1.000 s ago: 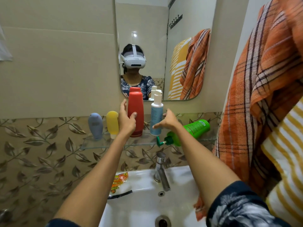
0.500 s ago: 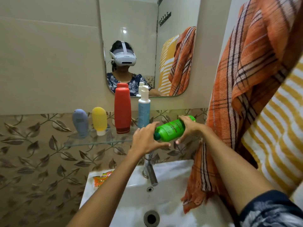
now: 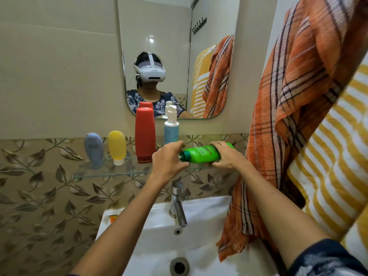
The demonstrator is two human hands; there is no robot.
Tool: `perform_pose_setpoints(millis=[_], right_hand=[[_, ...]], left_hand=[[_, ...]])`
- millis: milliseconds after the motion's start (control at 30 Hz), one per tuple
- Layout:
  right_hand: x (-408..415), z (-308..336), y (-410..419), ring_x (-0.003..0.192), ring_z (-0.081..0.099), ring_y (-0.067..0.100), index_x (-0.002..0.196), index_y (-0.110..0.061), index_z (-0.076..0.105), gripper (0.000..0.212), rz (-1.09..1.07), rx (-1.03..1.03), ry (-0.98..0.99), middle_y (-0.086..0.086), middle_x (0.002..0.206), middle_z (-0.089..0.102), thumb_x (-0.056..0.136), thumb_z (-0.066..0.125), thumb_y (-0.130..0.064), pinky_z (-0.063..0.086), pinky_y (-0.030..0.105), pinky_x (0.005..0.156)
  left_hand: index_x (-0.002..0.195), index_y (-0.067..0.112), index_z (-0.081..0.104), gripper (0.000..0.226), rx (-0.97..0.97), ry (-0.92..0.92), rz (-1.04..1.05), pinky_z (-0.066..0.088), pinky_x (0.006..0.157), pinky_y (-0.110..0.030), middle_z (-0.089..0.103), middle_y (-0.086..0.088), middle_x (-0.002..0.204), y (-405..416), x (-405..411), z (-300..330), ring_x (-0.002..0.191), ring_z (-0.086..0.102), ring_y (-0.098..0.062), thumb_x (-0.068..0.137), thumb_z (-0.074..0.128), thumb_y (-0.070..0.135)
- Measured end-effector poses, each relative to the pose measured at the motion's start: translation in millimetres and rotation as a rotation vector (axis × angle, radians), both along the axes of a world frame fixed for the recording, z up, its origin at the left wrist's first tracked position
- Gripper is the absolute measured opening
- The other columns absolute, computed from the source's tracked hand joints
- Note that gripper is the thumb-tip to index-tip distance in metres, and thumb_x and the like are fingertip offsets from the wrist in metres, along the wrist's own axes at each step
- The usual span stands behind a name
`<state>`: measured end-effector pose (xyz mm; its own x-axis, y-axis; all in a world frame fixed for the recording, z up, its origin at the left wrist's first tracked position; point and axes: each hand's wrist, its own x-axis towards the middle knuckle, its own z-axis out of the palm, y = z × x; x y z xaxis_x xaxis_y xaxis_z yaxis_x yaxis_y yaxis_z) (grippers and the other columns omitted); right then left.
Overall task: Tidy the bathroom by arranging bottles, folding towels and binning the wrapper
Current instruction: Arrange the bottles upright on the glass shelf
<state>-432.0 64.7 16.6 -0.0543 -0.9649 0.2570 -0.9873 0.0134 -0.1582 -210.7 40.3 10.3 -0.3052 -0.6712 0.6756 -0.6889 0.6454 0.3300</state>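
Green bottle lies sideways, gripped by my right hand, left hand pinching its cap end; bottle-arranging step; next, stand it upright on the glass shelf.

Even, moderately bright indoor light, small ceiling lamp glare in mirror, soft shadows, wide-angle bending at edges, slight overall softness

bottles: 5 | towels: 2 | wrapper: 1 | tap: 1 | mirror: 1
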Motion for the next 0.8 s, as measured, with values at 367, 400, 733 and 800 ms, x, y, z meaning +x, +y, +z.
perform_pose_setpoints(millis=[367, 400, 733, 800], right_hand=[[2, 17, 8, 0.115, 0.055, 0.024, 0.136, -0.018, 0.038, 0.057, 0.102, -0.086, -0.545, 0.006, 0.129, 0.054, 0.088, 0.063, -0.037, 0.046, 0.037, 0.096], [4, 17, 8, 0.114, 0.056, 0.022, 0.136, -0.018, 0.036, 0.06, 0.102, -0.093, -0.589, 0.005, 0.129, 0.053, 0.088, 0.062, -0.043, 0.046, 0.04, 0.098], [28, 21, -9, 0.117, 0.056, 0.027, 0.135, -0.008, 0.041, 0.051, 0.135, -0.194, -0.992, 0.019, 0.136, 0.052, 0.096, 0.045, -0.04, 0.048, 0.043, 0.098], [29, 21, -13, 0.118, 0.057, 0.032, 0.133, -0.009, 0.045, 0.046, 0.127, -0.194, -1.015, 0.019, 0.134, 0.055, 0.098, 0.043, -0.037, 0.047, 0.051, 0.099]], left_hand=[[0.141, 0.016, 0.024, 0.094, 0.303, 0.381, -0.258, 0.051, 0.088, -0.047, 0.06, -0.004, 0.112, -8, -16, 35, 0.097, 0.063, -0.022, 0.069, 0.071, 0.055], [0.141, 0.015, 0.026, 0.089, 0.349, 0.387, -0.293, 0.049, 0.091, -0.048, 0.06, -0.005, 0.113, -9, -20, 35, 0.101, 0.06, -0.022, 0.072, 0.07, 0.052], [0.14, 0.009, 0.034, 0.055, 0.505, 0.379, -0.466, 0.042, 0.103, -0.037, 0.05, -0.014, 0.137, -25, -53, 23, 0.125, 0.049, -0.026, 0.091, 0.058, 0.018], [0.134, 0.005, 0.04, 0.048, 0.537, 0.373, -0.447, 0.044, 0.096, -0.03, 0.054, -0.016, 0.132, -29, -56, 15, 0.121, 0.051, -0.028, 0.091, 0.058, 0.015]])
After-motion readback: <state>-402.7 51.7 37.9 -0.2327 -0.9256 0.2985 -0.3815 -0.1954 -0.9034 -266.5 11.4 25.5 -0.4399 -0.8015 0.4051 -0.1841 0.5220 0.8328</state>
